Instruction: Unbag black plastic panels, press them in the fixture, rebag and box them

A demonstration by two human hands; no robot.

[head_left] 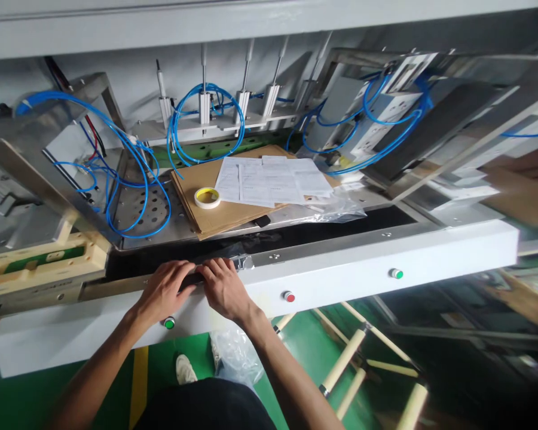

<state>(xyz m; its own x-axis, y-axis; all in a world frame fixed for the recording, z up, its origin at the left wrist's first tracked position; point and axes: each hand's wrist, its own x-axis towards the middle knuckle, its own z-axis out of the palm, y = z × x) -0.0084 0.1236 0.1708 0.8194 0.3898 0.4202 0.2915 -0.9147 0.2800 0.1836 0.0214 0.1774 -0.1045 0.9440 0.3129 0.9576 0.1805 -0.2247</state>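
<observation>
Both my hands are closed around a dark, narrow object (192,279) at the front edge of the machine; its kind I cannot make out. My left hand (167,288) grips its left end, with fingers curled over and thumb in front. Close beside it, my right hand (224,288) wraps over the right end and hides most of it. A piece of crinkled clear plastic (244,261) sticks out past the right fingers. Below the hands runs the white front panel (341,280) of the machine, with a green button (169,323) under my left wrist.
Behind a dark slot lie brown cardboard sheets (201,224), printed papers (271,182) and a tape roll (207,197). Blue air hoses (146,206) loop around metal cylinders (204,107). A red button (289,296) and another green button (396,273) project from the panel. A clear plastic bag (240,352) hangs below.
</observation>
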